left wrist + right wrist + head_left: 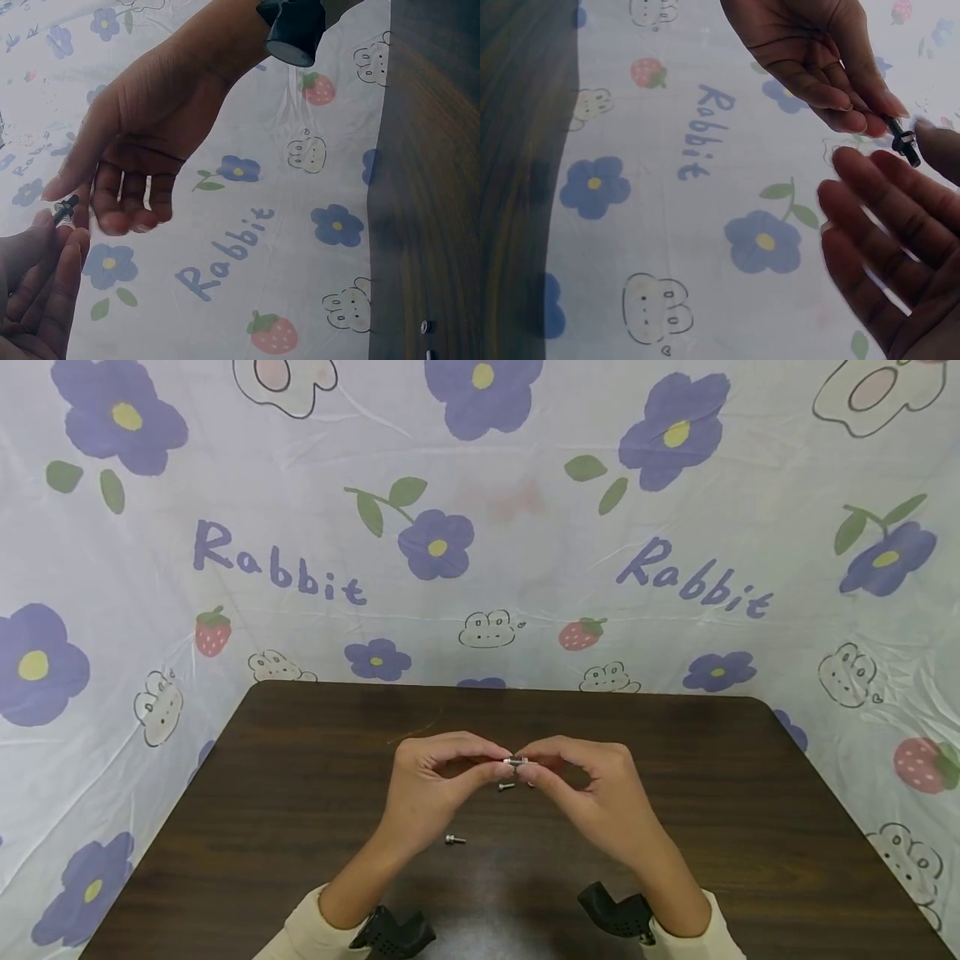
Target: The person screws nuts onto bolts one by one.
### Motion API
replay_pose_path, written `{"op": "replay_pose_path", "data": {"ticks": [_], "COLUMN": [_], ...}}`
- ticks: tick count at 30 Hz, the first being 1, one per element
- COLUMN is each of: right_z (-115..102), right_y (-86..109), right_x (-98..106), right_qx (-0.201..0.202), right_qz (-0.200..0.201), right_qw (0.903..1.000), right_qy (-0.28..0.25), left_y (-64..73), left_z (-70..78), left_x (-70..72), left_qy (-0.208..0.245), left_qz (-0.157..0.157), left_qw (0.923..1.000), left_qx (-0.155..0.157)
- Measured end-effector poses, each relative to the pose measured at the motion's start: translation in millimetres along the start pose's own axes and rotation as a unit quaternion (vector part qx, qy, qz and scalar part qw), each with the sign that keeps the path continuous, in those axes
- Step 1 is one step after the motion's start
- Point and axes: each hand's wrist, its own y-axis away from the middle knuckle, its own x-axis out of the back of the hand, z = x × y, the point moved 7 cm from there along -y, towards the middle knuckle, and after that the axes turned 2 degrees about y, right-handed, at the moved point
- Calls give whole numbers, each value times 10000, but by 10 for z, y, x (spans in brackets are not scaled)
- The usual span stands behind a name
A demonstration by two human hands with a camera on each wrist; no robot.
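Observation:
Over the table, a small metal bolt [515, 762] is held lengthwise between both hands. My left hand [426, 781] pinches one end between thumb and index finger; its other fingers hang loosely bent in the left wrist view. From the other side, the thumb and index finger of my right hand [592, 785] pinch the bolt. In the right wrist view, a ring-shaped piece [905, 140] sits around the shaft of the bolt; whether it is a nut or a washer I cannot tell. The remaining right fingers [892, 225] are spread out there.
On the dark wooden table [300, 827] lies a loose bolt [455, 839] in front of the hands. Another small bolt [506, 787] lies just below the fingertips, with a further bit partly hidden beside it. A printed cloth [525, 552] hangs behind the table.

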Motion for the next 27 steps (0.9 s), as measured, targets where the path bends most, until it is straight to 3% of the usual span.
{"op": "replay_pose_path", "data": {"ticks": [9,27], "right_z": [-56,-11], "right_y": [-3,12], "right_x": [39,-44], "right_qx": [574,201], "right_qz": [223,-72], "right_qw": [9981,9994], "right_qy": [-100,-270], "left_y": [3,21], "left_z": [-3,9], "left_x": [-5,-16], "left_qy": [-8,84], "left_qz": [1,-124], "left_qw": [10000,9999], "left_qx": [53,-6]}}
